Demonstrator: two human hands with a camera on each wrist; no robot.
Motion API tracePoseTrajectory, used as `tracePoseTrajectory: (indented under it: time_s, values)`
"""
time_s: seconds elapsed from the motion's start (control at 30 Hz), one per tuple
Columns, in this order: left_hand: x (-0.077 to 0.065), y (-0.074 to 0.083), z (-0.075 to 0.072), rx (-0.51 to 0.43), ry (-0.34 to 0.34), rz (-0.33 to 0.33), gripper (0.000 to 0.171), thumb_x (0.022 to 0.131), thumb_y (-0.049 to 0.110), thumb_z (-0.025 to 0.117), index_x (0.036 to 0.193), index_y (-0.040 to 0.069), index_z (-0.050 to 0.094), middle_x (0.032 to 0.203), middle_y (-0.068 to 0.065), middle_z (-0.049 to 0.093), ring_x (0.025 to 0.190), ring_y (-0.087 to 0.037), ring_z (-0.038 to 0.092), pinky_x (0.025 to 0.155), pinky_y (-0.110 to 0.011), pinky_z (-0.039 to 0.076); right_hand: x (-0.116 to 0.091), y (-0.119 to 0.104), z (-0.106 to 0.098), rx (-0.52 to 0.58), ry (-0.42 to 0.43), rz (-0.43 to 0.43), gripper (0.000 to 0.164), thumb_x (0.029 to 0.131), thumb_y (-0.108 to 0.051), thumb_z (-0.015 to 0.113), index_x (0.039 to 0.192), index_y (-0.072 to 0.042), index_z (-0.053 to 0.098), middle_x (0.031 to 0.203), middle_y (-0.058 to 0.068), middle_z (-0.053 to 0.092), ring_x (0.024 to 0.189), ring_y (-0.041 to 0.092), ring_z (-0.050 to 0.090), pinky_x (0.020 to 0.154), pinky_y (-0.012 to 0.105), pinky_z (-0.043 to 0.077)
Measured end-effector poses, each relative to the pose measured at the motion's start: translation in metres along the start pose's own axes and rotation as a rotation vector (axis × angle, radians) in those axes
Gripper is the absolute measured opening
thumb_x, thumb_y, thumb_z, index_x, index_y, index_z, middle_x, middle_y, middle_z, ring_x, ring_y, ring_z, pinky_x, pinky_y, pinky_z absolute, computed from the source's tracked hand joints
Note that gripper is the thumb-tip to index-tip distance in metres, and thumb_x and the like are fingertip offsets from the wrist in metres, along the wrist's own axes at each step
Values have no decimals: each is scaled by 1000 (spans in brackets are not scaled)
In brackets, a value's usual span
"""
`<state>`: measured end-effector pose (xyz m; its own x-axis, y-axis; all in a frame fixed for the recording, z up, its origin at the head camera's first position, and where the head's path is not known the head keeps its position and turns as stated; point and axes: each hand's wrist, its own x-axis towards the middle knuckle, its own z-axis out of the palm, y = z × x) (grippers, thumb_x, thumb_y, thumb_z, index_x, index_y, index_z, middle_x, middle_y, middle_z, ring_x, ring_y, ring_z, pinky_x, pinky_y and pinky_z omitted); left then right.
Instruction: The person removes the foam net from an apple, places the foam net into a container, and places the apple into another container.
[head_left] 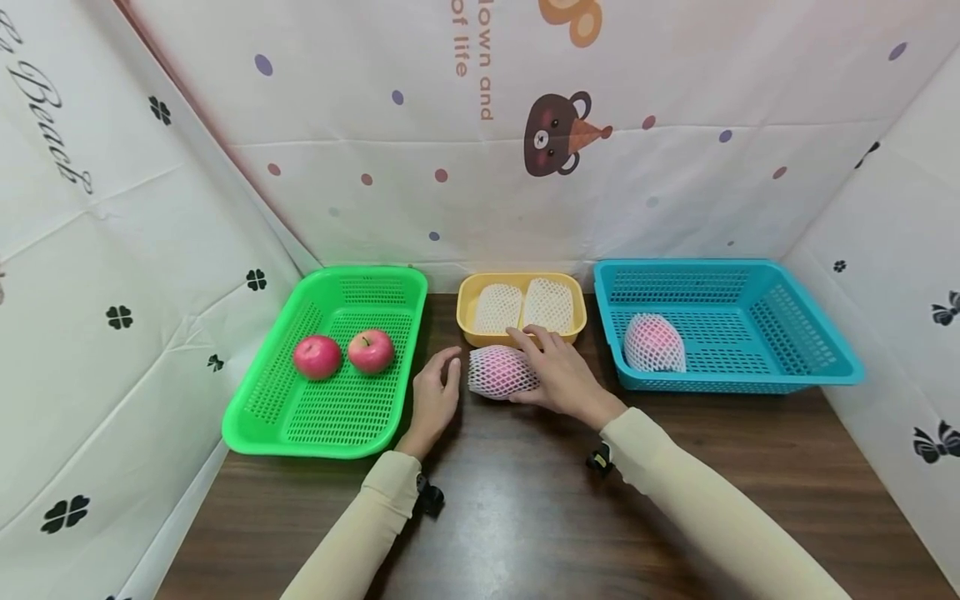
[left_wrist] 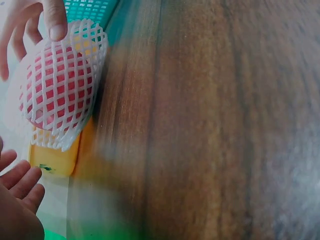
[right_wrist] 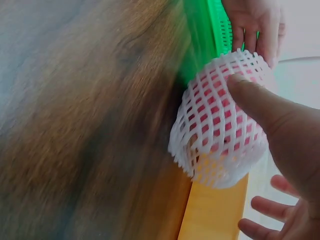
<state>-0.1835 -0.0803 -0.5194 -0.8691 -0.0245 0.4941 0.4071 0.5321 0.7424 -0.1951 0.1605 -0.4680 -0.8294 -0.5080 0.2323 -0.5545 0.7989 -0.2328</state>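
Observation:
An apple in a white foam net sleeve (head_left: 501,372) is in front of the yellow container in the head view. My right hand (head_left: 566,379) grips its right end, thumb on the near side. In the right wrist view, that thumb (right_wrist: 252,97) presses on the netting while several fingers spread apart behind. My left hand (head_left: 437,400) is just left of the sleeved apple, fingers relaxed and holding nothing. The left wrist view shows the red fruit (left_wrist: 57,87) through the mesh, with loose netting beyond it at both ends.
A green basket (head_left: 315,452) with two bare apples (head_left: 317,357) stands at left. Behind my hands, the yellow container (head_left: 522,277) holds two stacks of flat foam nets (head_left: 498,308). At right, a blue basket (head_left: 750,382) holds another netted apple (head_left: 654,342). Printed cloth walls surround the dark wooden table.

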Motion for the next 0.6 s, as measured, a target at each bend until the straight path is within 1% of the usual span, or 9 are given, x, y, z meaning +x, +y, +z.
tracePoseTrajectory:
  time_s: [0.13, 0.2, 0.3, 0.47, 0.6]
  values:
    - [-1, 0, 0, 13, 21, 10, 17, 99, 9, 68, 113, 1, 74, 112, -13, 74, 104, -27, 71, 92, -45, 56, -5, 5, 0, 1, 32, 17, 111, 75, -62, 84, 161, -21, 29, 152, 17, 39, 133, 38, 44, 105, 59, 44]
    - [-1, 0, 0, -8, 19, 4, 14, 96, 8, 72, 109, 3, 76, 107, -10, 75, 98, -25, 72, 87, -43, 58, -8, 7, 0, 10, 37, 30, 111, 75, -64, 84, 162, -21, 29, 155, 18, 36, 136, 40, 42, 105, 60, 44]
    - [-1, 1, 1, -66, 3, 9, 13, 92, 4, 76, 105, 2, 76, 102, -11, 75, 93, -27, 73, 84, -43, 60, -10, 9, 0, 12, 38, 50, 112, 75, -66, 82, 162, -22, 27, 158, 17, 32, 139, 41, 39, 104, 62, 44]
    - [1, 2, 4, -111, -30, 27, 17, 87, -2, 78, 104, -1, 77, 103, -13, 76, 94, -28, 75, 84, -42, 60, -14, 13, 0, 13, 44, 61, 115, 74, -68, 82, 163, -23, 24, 161, 18, 28, 142, 41, 35, 106, 62, 43]
    - [1, 5, 5, -127, -51, 5, 20, 85, -5, 79, 105, -1, 77, 108, -13, 76, 98, -26, 75, 86, -36, 60, -16, 16, 1, 19, 42, 63, 116, 75, -69, 81, 164, -25, 21, 163, 18, 25, 144, 41, 34, 107, 62, 42]
